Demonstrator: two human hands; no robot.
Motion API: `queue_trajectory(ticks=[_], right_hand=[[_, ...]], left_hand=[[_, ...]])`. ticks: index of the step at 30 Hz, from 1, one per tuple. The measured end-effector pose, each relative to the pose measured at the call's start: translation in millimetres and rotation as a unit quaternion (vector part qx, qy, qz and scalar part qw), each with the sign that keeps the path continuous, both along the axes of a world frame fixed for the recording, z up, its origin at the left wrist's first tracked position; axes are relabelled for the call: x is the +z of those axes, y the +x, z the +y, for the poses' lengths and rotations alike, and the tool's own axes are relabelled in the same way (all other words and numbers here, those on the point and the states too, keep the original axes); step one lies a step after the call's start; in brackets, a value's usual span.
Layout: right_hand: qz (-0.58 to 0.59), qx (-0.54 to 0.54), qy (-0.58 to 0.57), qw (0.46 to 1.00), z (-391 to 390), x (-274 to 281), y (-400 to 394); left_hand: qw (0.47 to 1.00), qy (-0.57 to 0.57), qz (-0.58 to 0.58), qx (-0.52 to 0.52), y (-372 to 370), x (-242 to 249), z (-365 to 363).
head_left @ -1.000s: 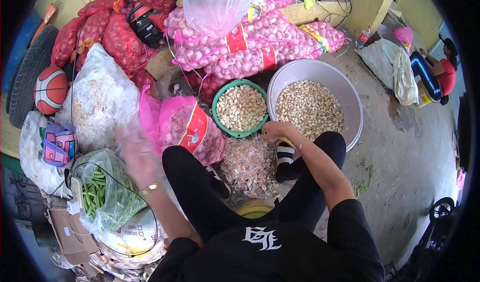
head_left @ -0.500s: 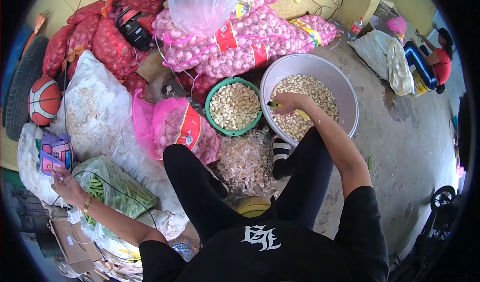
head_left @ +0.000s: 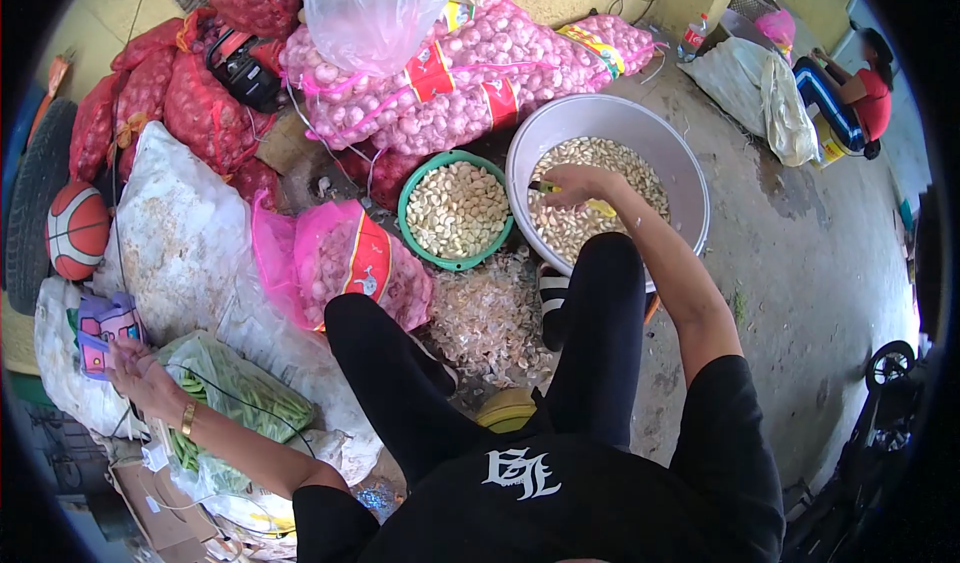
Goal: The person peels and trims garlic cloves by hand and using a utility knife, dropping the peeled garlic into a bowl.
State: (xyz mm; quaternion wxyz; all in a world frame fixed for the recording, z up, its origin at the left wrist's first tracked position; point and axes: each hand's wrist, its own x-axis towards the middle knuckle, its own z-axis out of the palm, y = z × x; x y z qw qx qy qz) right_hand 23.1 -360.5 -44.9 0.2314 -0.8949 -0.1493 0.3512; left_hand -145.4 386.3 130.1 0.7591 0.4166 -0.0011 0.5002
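My left hand [head_left: 145, 378] reaches out to the far left, fingers bent at the lower edge of a purple pouch [head_left: 118, 313] with a pink-and-blue pattern. They appear to grip its light purple strap or flap. Inside the large grey tub [head_left: 690, 153], my right hand [head_left: 580, 186] is closed over a heap of garlic cloves [head_left: 620, 163]. From its grip pokes a slim tool [head_left: 542, 186], dark and yellow, which looks like a small knife; the fingers hide most of it. Left of the tub, touching or nearly so, a green basin [head_left: 404, 225] holds pale peeled cloves [head_left: 455, 208].
Garlic skins [head_left: 485, 313] cover the floor between my feet. Pink net sacks of garlic [head_left: 440, 93] are stacked behind the basins; an opened pink sack [head_left: 330, 258] stands near my left knee. A bag of green pods [head_left: 235, 393] lies under my left forearm. Another person [head_left: 865, 103] sits far right.
The view has shifted slightly, so the surroundings sit further left. My left hand stays by the pouch, and my right hand remains in the tub with the tool. My right knee has shifted.
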Motion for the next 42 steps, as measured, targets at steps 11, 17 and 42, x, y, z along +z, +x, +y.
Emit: queue_trajectory(ticks=[11,17,42], right_hand=[[-0.032,-0.106,0.06,0.992,-73,-73,-23],[-0.198,-0.216,0.071,0.953,-101,-157,-38],[-0.015,-0.166,0.166,0.972,-9,11,-12]], left_hand=[[0.968,-0.04,0.115,-0.22,122,-56,-315],[0.912,-0.06,0.205,-0.351,156,-136,-423],[0.846,0.151,0.351,-0.373,92,-129,-370]])
